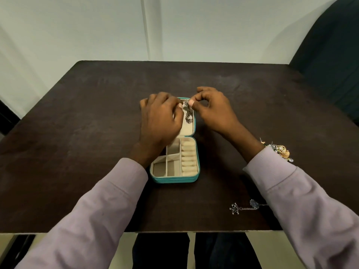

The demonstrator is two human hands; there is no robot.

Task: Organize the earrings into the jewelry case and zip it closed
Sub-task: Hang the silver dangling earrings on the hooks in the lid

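Note:
A teal jewelry case (174, 179) lies open on the dark table, its cream lid half away from me and its compartment half near me. A silver dangling earring (188, 114) hangs against the lid's inner panel. My right hand (211, 109) pinches the earring's top between thumb and forefinger. My left hand (160, 119) covers the left part of the lid, fingers curled at its far edge next to the earring; what they hold is hidden. The near half shows empty square compartments and a row of ring rolls (188, 159).
A silver chain earring (243, 207) lies on the table at the near right. A pile of gold and silver earrings (281, 151) sits beyond my right sleeve. The table's front edge (174, 232) is close to me; a dark chair (334, 55) stands far right.

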